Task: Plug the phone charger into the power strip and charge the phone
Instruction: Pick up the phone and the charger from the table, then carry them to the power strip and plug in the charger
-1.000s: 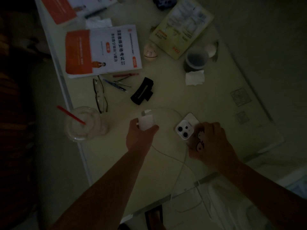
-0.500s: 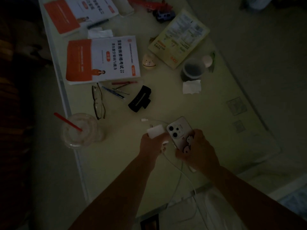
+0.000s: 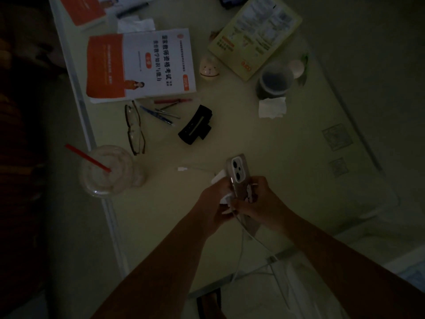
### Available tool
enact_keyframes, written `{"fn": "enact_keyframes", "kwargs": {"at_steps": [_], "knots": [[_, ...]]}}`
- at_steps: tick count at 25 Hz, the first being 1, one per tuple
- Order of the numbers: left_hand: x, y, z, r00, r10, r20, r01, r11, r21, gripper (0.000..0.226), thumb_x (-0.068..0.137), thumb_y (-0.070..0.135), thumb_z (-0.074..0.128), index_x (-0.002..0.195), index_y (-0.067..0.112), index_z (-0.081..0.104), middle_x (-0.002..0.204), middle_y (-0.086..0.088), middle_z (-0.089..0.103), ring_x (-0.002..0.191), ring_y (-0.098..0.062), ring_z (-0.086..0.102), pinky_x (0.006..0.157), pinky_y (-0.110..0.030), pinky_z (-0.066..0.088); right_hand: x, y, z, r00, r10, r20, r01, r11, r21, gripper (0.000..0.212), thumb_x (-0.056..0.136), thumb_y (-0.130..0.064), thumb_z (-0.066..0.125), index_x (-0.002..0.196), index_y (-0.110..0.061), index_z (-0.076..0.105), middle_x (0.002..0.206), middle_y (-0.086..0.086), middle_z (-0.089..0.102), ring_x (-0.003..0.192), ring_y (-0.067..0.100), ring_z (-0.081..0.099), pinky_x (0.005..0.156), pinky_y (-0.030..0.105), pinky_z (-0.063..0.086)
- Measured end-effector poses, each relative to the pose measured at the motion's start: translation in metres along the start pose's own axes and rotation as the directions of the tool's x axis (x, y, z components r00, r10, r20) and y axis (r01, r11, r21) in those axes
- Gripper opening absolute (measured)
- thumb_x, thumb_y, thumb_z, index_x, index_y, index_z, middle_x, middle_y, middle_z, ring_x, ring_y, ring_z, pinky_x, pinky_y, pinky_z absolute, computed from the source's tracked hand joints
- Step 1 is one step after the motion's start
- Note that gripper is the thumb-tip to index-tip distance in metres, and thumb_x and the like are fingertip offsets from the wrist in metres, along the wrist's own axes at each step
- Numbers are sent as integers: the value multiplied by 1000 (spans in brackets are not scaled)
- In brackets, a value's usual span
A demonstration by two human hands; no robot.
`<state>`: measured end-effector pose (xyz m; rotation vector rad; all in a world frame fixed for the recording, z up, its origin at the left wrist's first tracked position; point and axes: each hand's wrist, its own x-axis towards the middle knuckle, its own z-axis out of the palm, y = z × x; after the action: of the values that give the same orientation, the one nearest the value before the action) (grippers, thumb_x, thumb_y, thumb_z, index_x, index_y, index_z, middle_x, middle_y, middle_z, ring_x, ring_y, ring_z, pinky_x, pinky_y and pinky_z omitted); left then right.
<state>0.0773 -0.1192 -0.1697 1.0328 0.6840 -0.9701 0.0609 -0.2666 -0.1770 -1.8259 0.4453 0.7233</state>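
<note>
The room is dim. My right hand grips the phone, lifted off the table with its back and camera lenses facing up. My left hand holds the white charger block, pressed right against the phone's left side. The charger's white cable runs from between my hands down toward the table's near edge. Its loose connector end lies on the table, left of the phone. No power strip is visible.
On the pale table lie a black hair clip, glasses, pens, an orange-and-white book, a yellow booklet, a dark cup and a tissue. A lidded drink with red straw stands at the left edge.
My right hand lifted the phone off the table and brought it leftward. My left hand moved right with the charger block, so both hands now meet.
</note>
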Motion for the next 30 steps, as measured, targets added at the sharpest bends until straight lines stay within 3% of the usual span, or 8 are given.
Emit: {"fn": "enact_keyframes", "kwargs": {"at_steps": [5, 8, 11, 16, 21, 25, 28, 30], "knots": [[-24, 7, 0, 951, 245, -190, -213, 961, 175, 41, 73, 14, 73, 109, 0, 60, 93, -15, 67, 72, -25, 64, 61, -33, 55, -26, -15, -7, 990, -140, -33, 135, 982, -129, 66, 57, -37, 82, 104, -34, 37, 101, -14, 60, 78, -11, 62, 55, 9, 48], [-50, 9, 6, 869, 385, -310, -335, 920, 205, 70, 70, 0, 77, 124, 2, 34, 104, -14, 54, 85, -29, 57, 75, -47, 49, -44, -33, -11, 966, -220, -135, 189, 960, -208, 68, 54, -36, 83, 103, -39, 36, 104, -10, 58, 86, -1, 61, 62, 20, 52], [-90, 0, 8, 803, 455, -384, -395, 890, 229, 66, 73, 8, 78, 123, 15, 36, 113, -14, 56, 92, -28, 60, 75, -42, 53, -71, -63, -5, 950, -274, -147, 243, 949, -201, 75, 50, -45, 80, 112, -31, 41, 110, -5, 59, 91, 6, 62, 68, 27, 55], [-175, -24, -6, 653, 574, -494, -533, 812, 239, 40, 70, 26, 81, 93, 32, 48, 90, 4, 62, 71, -4, 63, 58, -20, 54, -126, -121, 33, 895, -438, -87, 420, 891, -174, 94, 51, -49, 79, 132, -22, 39, 126, -2, 56, 110, 12, 60, 81, 37, 58], [-275, -32, -60, 365, 658, -659, -661, 681, 314, 36, 72, 28, 78, 92, 44, 52, 85, 11, 66, 75, -1, 64, 56, -15, 51, -166, -194, 107, 825, -559, 81, 565, 814, -136, 91, 54, -46, 78, 134, -31, 37, 130, -9, 53, 111, 1, 57, 80, 25, 57], [-344, -25, -130, 167, 627, -761, -709, 613, 349, 29, 74, 39, 72, 93, 47, 52, 90, 22, 64, 80, 0, 63, 68, -31, 54, -190, -242, 192, 762, -611, 216, 645, 747, -162, 87, 53, -43, 79, 130, -35, 38, 122, -9, 56, 103, 4, 61, 70, 14, 55], [-403, -24, -188, -4, 570, -822, -714, 574, 402, 34, 75, 36, 72, 91, 54, 48, 89, 22, 62, 80, 3, 60, 69, -32, 54, -217, -272, 266, 701, -646, 302, 710, 674, -205, 88, 52, -43, 78, 129, -32, 38, 121, -4, 55, 103, 12, 60, 69, 17, 53], [-443, -31, -225, -82, 521, -850, -719, 560, 413, 33, 70, 52, 68, 95, 51, 47, 93, 17, 60, 83, 3, 60, 67, -31, 56, -237, -288, 317, 655, -668, 353, 753, 615, -234, 91, 50, -48, 76, 130, -32, 35, 121, -3, 55, 105, 15, 58, 73, 24, 53]]}}
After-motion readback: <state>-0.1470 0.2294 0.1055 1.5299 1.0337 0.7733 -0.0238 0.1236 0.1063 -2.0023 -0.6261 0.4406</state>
